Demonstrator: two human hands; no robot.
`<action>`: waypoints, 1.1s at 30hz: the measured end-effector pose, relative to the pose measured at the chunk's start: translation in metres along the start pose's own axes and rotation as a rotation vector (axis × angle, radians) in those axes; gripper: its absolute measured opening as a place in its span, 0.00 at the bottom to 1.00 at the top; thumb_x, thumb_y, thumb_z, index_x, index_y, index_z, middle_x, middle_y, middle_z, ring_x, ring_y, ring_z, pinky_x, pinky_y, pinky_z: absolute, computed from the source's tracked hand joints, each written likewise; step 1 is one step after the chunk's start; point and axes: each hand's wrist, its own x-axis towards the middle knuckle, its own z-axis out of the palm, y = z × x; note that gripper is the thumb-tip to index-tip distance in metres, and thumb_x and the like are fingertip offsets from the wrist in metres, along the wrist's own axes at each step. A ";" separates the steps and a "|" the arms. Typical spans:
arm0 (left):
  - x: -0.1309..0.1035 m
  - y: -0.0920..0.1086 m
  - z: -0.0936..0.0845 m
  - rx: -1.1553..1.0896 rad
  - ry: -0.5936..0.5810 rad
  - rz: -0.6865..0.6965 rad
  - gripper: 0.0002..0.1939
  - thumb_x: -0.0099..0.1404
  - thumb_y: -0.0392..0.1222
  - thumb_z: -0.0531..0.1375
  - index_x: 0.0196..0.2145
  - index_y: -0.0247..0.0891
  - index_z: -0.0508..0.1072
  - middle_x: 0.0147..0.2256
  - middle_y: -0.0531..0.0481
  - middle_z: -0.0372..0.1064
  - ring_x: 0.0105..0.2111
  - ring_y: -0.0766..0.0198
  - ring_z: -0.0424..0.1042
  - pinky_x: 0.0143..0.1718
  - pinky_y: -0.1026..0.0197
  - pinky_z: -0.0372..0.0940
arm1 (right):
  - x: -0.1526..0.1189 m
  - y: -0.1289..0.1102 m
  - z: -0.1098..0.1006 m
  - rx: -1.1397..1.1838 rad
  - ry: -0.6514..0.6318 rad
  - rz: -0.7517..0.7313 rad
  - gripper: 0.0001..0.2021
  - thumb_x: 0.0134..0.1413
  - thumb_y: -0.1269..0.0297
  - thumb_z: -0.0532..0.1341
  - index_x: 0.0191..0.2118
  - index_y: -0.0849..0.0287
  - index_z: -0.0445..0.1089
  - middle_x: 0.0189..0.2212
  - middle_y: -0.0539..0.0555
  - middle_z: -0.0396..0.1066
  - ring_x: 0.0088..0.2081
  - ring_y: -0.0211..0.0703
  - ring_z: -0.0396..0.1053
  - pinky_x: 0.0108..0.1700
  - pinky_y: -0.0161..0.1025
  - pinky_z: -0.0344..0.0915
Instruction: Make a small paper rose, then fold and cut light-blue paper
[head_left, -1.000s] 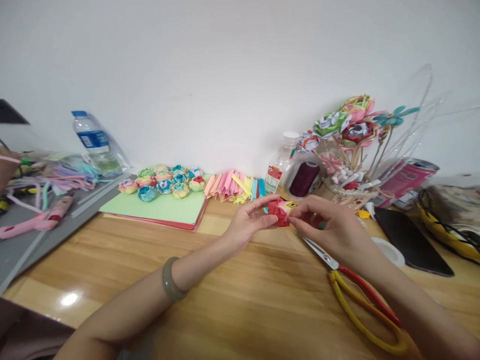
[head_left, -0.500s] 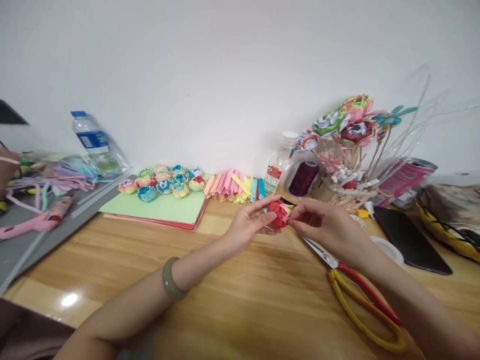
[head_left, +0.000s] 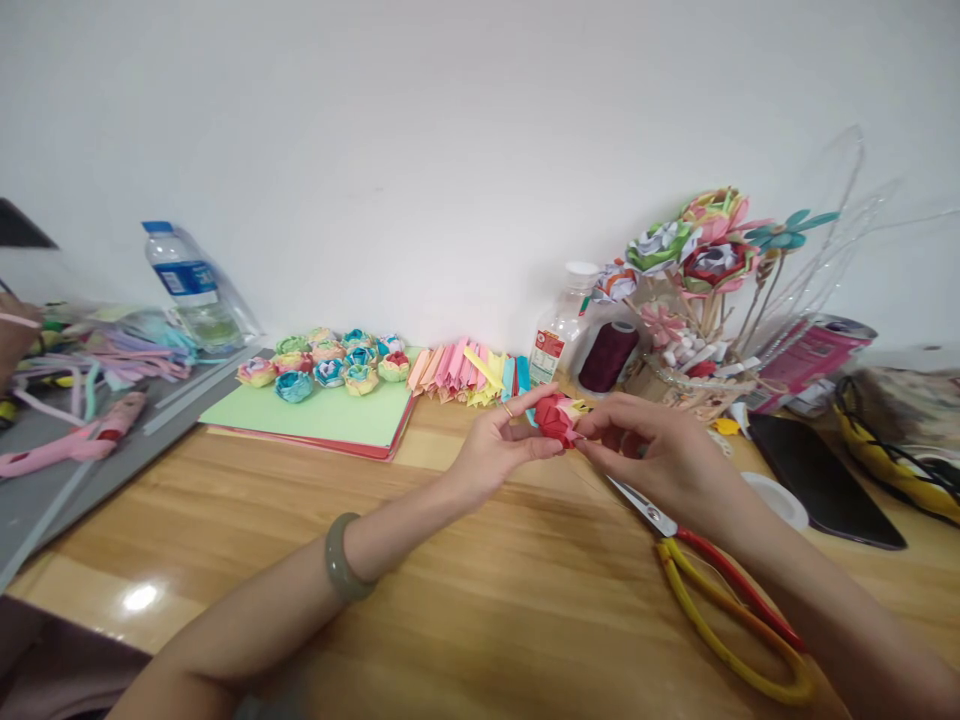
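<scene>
Wooden table [head_left: 450, 600], paper strips [head_left: 465, 374], red flower [head_left: 553, 418] at their four o'clock in half-curled left hand [head_left: 489, 452] and pinching right hand [head_left: 664, 440]

The red paper flower [head_left: 553, 418] tilts sideways, pink and yellow end rightward; left hand [head_left: 495, 448] and right hand [head_left: 651, 440] hold it

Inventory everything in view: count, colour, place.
Paper flower: one, red, held, centre
Sheets: several, green topmost, left
Small flowers: about eleven, mixed, on sheets
Folded strips: many, multicoloured, centre
Bottles: two, clear, by wall
Spool: one, purple, right
Bouquet: one, multicoloured, right
Can: one, pink, right
Phone: one, black, right
Disc: one, white, right
Scissors: one, red-yellow, right
Glue gun: one, pink, left
Strands: many, pastel, left
Board: one, grey, left
Clutter: uncounted, mixed, right
Co-worker's hand: one, left
Left hand, right hand: two, holding flower
</scene>
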 end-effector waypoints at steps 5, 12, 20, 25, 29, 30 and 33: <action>0.000 -0.001 -0.001 0.024 -0.024 -0.018 0.33 0.43 0.34 0.70 0.49 0.44 0.71 0.31 0.54 0.75 0.31 0.68 0.71 0.43 0.58 0.64 | 0.000 0.000 0.000 -0.076 0.003 -0.033 0.06 0.54 0.65 0.57 0.30 0.57 0.71 0.23 0.49 0.68 0.23 0.33 0.62 0.24 0.32 0.58; -0.001 0.000 0.001 -0.011 0.022 -0.021 0.29 0.43 0.34 0.70 0.45 0.42 0.73 0.32 0.52 0.74 0.31 0.67 0.72 0.40 0.58 0.66 | -0.007 0.000 0.014 -0.471 0.259 -0.220 0.07 0.53 0.68 0.56 0.30 0.60 0.71 0.27 0.53 0.71 0.26 0.36 0.68 0.27 0.33 0.61; -0.002 0.003 0.003 -0.046 0.097 -0.003 0.26 0.44 0.34 0.69 0.43 0.42 0.74 0.38 0.52 0.71 0.33 0.66 0.71 0.40 0.57 0.67 | -0.003 -0.006 0.001 -0.130 0.090 -0.103 0.10 0.54 0.69 0.54 0.36 0.60 0.73 0.31 0.54 0.72 0.29 0.36 0.69 0.29 0.33 0.63; -0.002 0.005 0.003 -0.070 0.081 -0.025 0.25 0.43 0.34 0.70 0.42 0.41 0.74 0.38 0.52 0.71 0.33 0.67 0.72 0.39 0.59 0.67 | 0.004 -0.004 -0.010 0.129 -0.056 0.104 0.14 0.54 0.56 0.56 0.36 0.58 0.75 0.31 0.54 0.74 0.31 0.40 0.69 0.30 0.36 0.63; -0.003 0.006 0.004 -0.050 0.052 -0.052 0.27 0.43 0.34 0.70 0.44 0.40 0.73 0.35 0.51 0.72 0.32 0.67 0.72 0.38 0.59 0.68 | 0.005 0.000 -0.010 0.221 -0.109 0.168 0.18 0.50 0.48 0.58 0.33 0.59 0.75 0.26 0.54 0.73 0.26 0.39 0.66 0.28 0.37 0.63; -0.003 0.006 0.004 -0.044 0.049 -0.053 0.27 0.43 0.35 0.70 0.44 0.40 0.73 0.34 0.51 0.72 0.31 0.67 0.72 0.38 0.59 0.68 | 0.004 0.000 -0.009 0.214 -0.104 0.167 0.18 0.50 0.48 0.58 0.32 0.59 0.75 0.26 0.54 0.73 0.27 0.40 0.67 0.29 0.37 0.63; -0.003 0.006 0.004 -0.032 0.043 -0.046 0.27 0.43 0.35 0.70 0.44 0.40 0.73 0.33 0.51 0.73 0.30 0.67 0.72 0.37 0.60 0.68 | 0.003 0.000 -0.007 0.155 -0.064 0.143 0.16 0.50 0.50 0.59 0.32 0.59 0.75 0.28 0.55 0.74 0.29 0.42 0.69 0.31 0.39 0.64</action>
